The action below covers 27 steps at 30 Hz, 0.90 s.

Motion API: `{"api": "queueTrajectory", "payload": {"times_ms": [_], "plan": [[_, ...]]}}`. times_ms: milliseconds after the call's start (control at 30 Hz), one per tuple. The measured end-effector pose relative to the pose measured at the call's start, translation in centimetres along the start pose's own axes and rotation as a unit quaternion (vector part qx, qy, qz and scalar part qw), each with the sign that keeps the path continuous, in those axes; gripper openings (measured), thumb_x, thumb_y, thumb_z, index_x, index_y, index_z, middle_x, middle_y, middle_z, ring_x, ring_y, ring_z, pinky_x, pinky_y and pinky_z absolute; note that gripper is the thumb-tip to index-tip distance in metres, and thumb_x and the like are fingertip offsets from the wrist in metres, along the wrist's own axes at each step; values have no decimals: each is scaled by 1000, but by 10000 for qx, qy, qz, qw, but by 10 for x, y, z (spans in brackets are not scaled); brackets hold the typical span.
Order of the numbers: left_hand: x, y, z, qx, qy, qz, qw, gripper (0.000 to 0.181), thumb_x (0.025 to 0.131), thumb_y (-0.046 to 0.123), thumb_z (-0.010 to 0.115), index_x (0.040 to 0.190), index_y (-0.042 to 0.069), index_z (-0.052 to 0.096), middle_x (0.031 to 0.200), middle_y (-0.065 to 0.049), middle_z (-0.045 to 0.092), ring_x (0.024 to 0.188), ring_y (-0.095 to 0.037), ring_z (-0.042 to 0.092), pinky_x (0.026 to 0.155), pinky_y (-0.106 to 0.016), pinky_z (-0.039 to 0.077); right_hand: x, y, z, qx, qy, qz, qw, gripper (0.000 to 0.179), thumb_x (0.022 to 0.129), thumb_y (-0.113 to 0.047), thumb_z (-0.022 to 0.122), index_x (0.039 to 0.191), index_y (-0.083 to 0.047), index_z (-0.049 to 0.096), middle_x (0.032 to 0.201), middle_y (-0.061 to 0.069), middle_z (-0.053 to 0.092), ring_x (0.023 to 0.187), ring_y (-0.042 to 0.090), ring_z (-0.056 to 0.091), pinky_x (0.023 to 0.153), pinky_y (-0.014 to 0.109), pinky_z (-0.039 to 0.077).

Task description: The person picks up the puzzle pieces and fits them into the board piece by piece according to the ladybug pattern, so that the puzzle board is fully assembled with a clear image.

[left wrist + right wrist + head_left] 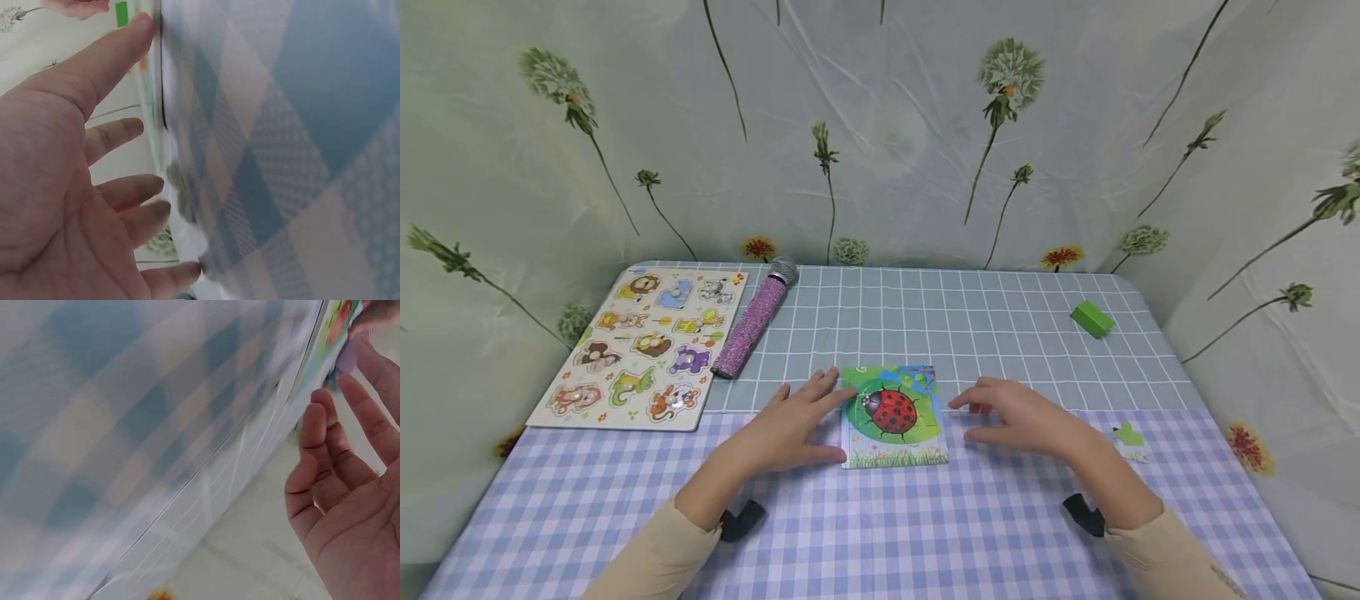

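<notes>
A small square ladybug jigsaw puzzle (895,417) lies flat on the checked tablecloth, its picture facing up. My left hand (793,425) is spread along the puzzle's left edge, with the index finger and thumb at the board's side. In the left wrist view the fingers of that hand (69,169) are apart and hold nothing. To the right of the puzzle hovers my right hand (1018,417), slightly bent and apart from the board. Nothing shows between its fingers (322,444) in the right wrist view.
An animal peg puzzle board (647,350) stands at the left, with a glittery pink microphone (756,317) beside it. A green block (1092,319) sits at the back right. Beyond my right forearm lies a loose puzzle piece (1129,437). Floral cloth (910,167) hangs behind the table.
</notes>
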<state>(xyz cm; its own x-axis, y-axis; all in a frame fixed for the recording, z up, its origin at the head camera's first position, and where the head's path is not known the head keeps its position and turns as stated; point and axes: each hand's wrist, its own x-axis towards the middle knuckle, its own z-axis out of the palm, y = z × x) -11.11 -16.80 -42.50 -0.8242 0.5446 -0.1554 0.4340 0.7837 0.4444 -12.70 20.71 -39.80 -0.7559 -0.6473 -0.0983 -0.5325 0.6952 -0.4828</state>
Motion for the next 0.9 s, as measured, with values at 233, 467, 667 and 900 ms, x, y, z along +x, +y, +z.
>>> {"api": "queueTrajectory", "payload": {"times_ms": [233, 467, 667, 900], "plan": [[-3, 17, 2, -98, -84, 564, 9983, 80, 95, 45, 81, 165, 27, 46, 178, -12, 29, 165, -42, 27, 123, -80, 25, -45, 30, -8, 244, 501, 684, 9961, 42, 91, -28, 87, 130, -15, 76, 107, -6, 71, 98, 13, 64, 85, 36, 57], [-6, 34, 6, 12, -87, 1375, 9905, 63, 98, 39, 79, 156, 27, 58, 173, -14, 40, 161, -44, 35, 120, -79, 33, -88, 57, -12, 42, 1073, 1206, 9869, 45, 88, -27, 90, 129, -15, 76, 112, 0, 73, 99, 18, 65, 83, 36, 55], [-6, 37, 11, 24, -332, 1498, 9882, 57, 100, 33, 77, 154, 28, 61, 173, -15, 39, 161, -45, 33, 119, -80, 32, -121, 78, -15, -24, 1172, 1843, 9759, 53, 87, -27, 91, 133, -8, 74, 128, 22, 70, 117, 46, 66, 95, 65, 54], [-7, 36, 12, 119, -511, 1407, 9887, 53, 98, 25, 79, 150, 28, 65, 173, -14, 38, 162, -45, 30, 116, -83, 34, -149, 98, -16, -183, 1247, 2145, 9685, 66, 81, -24, 94, 137, -3, 69, 133, 34, 64, 122, 59, 58, 99, 75, 45]]}}
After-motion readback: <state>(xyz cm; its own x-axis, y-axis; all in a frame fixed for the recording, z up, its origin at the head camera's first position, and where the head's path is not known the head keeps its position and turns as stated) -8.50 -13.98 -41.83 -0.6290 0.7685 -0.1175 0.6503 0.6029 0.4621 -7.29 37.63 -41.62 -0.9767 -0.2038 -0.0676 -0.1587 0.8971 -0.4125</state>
